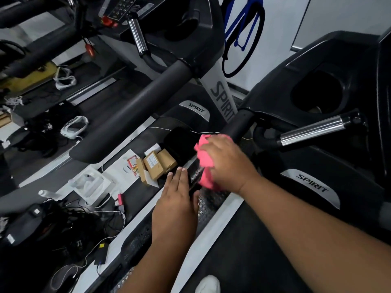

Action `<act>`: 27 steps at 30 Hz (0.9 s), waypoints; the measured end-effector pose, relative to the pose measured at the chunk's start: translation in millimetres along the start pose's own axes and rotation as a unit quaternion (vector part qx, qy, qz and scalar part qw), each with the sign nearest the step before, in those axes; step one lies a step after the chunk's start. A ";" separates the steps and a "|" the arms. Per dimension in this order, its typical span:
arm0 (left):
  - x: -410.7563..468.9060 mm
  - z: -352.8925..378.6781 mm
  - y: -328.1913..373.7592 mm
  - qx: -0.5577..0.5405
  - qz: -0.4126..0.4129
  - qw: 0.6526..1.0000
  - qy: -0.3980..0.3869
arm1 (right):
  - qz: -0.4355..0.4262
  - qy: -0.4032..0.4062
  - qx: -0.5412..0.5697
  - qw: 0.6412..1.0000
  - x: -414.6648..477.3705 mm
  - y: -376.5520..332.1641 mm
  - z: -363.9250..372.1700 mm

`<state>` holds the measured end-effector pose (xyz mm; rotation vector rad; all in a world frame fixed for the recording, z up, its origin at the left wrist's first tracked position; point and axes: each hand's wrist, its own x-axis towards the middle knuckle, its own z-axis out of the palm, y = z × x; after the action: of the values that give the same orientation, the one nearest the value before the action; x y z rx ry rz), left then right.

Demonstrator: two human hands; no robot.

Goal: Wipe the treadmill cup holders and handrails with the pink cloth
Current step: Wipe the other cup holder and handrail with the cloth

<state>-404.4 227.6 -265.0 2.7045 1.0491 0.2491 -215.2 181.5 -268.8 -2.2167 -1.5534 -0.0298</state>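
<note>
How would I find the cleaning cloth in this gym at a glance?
Start at the right treadmill, then its black handrail just right of centre. There the right hand grips the pink cloth. It is the only bright pink fabric among black and grey parts.

pink cloth (204, 163): soft fabric | handrail (238, 125): matt black, smooth | grip bar (313, 129): glossy chromed metal | cup holder (317, 92): matt black plastic | boxes (156, 166): brown cardboard

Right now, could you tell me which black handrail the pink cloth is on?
The nearer handrail, under the right hand gripping the pink cloth; the long farther handrail is untouched.
</note>
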 end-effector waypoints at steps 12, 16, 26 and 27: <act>-20.4 -1.3 -5.2 0.004 -0.028 1.000 -0.003 | -0.043 -0.040 -0.009 0.998 -12.6 -12.5 1.8; -25.1 -3.1 -6.6 0.013 -0.037 0.999 0.008 | 0.073 -0.001 0.007 0.997 1.6 10.5 -13.4; -29.9 -2.8 -10.6 0.012 -0.043 0.999 0.019 | -0.089 -0.031 0.013 0.996 -21.3 -41.9 15.4; -30.2 -2.1 -11.5 0.013 -0.045 0.999 0.023 | -0.061 -0.037 0.004 0.997 -11.4 -33.2 11.9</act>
<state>-434.3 215.7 -268.4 2.6788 1.1911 0.2853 -252.0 184.9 -271.5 -2.1374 -1.7234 0.0232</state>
